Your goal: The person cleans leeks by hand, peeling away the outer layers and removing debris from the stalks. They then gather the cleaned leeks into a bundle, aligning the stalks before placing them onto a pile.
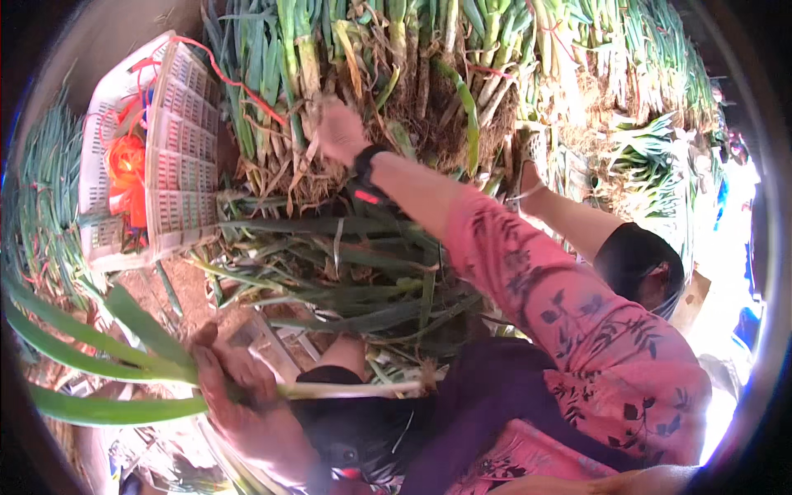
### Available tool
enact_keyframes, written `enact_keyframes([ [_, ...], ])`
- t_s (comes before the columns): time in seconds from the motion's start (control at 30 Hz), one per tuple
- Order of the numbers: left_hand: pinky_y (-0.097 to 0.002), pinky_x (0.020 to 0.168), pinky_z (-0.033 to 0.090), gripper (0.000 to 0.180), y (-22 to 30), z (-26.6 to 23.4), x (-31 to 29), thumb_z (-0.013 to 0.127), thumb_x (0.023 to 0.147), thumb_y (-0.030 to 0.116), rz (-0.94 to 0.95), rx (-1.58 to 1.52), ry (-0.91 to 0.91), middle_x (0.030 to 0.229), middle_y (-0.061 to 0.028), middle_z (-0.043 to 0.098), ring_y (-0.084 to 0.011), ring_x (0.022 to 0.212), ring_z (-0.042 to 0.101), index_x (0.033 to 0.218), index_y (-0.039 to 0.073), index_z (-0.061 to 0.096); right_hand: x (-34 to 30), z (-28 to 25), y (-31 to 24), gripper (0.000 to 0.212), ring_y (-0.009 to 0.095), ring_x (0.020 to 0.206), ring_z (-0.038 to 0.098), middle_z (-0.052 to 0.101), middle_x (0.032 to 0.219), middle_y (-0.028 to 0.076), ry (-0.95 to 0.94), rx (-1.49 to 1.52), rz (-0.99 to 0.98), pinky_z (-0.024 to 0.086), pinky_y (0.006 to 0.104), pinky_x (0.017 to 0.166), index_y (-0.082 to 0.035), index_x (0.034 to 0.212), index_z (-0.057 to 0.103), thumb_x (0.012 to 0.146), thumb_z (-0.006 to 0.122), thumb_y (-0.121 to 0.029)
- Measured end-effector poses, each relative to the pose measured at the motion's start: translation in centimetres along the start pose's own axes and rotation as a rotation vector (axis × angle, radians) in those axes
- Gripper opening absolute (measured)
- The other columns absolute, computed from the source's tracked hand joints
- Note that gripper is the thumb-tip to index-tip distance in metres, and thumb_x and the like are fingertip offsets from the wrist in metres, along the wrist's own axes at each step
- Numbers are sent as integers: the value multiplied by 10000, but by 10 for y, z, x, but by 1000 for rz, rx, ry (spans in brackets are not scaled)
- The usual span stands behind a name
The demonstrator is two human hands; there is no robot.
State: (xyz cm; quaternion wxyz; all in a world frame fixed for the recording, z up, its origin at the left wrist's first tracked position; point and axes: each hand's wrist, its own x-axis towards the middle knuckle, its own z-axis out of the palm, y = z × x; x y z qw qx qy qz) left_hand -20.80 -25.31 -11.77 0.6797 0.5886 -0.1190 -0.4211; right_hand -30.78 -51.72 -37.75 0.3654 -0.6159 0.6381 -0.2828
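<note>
My left hand (235,396) is closed round a single large green onion (363,389). Its broad green leaves fan out to the left, and the thin white stem with its root end points right, across my dark-clothed lap. Farther off, my right hand (337,132) reaches to the lower stalks of a thick upright row of green onions (412,74). Motion blurs its fingers, so I cannot make out whether it grips a stalk. The roots and dry outer leaves of that row hang around it.
A white plastic basket (181,148) with orange-red string (126,165) inside stands at the left. Loose green leaves (355,272) lie heaped between my hands. More onion bundles (652,165) are at the right, and others (45,181) line the far left.
</note>
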Motion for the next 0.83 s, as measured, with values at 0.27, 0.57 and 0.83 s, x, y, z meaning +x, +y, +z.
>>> enact_keyframes([
  [0.27,-186,389,185,358,3,18,3,513,964,173,-104,74,154,648,46,324,-15,496,268,1267,-14,490,-14,-45,26,564,335,965,574,586,995,209,-309,511,142,499,388,804,99,1204,416,828,671,-235],
  [0.57,-180,427,284,364,-29,-20,21,449,987,211,605,588,-327,732,28,414,-46,539,356,1304,44,512,-245,-149,78,468,366,1013,545,560,1061,234,-577,-344,-282,440,465,855,66,1160,487,846,588,-266],
  [0.83,-381,1084,304,900,-76,104,-68,676,855,405,186,86,-778,1334,-191,483,-312,1265,440,1498,108,122,-313,-212,-17,352,176,702,523,555,808,96,-297,584,-349,467,349,648,-67,1258,487,933,535,-194],
])
